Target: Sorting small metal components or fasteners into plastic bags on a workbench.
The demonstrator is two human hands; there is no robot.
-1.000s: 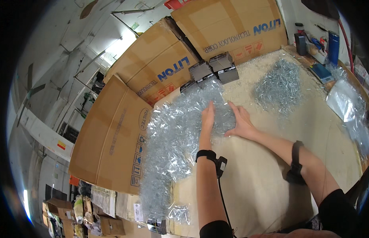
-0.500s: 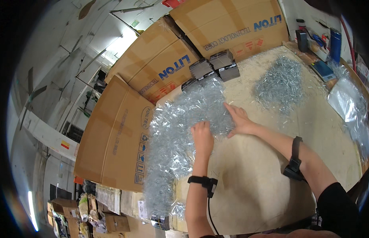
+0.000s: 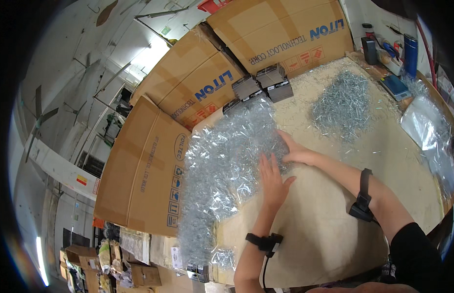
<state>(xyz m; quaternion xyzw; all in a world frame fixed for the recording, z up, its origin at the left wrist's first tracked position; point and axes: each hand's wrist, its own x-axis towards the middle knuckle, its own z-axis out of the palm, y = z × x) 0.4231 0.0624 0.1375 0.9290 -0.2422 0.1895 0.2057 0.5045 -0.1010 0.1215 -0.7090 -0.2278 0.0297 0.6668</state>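
Note:
A large, shiny heap of silver tinsel shreds (image 3: 227,156) spreads over the left half of the table, with bright plastic-like glints. My left hand (image 3: 274,184) lies at its near right edge, fingers stretched forward and thumb apart, fingertips against the shreds. Just right of it, my right hand (image 3: 296,152) rests on the heap's right side with the fingers spread from the thumb; its fingertips partly sink into the strands. Neither hand visibly grips anything. A smaller, looser pile of silver shreds (image 3: 341,105) lies farther right.
Tall cardboard panels (image 3: 144,166) wall the left and far sides. Banded stacks of dark cards (image 3: 274,83) stand at the far edge. To the right are a small scale (image 3: 396,87), clear plastic bags (image 3: 427,122) and a blue cylinder (image 3: 410,54). Bare tabletop (image 3: 324,210) shows in front.
My left hand has moved right, toward my right hand, and its curled fingers have straightened out. My right hand has stayed nearly in place at the heap's edge.

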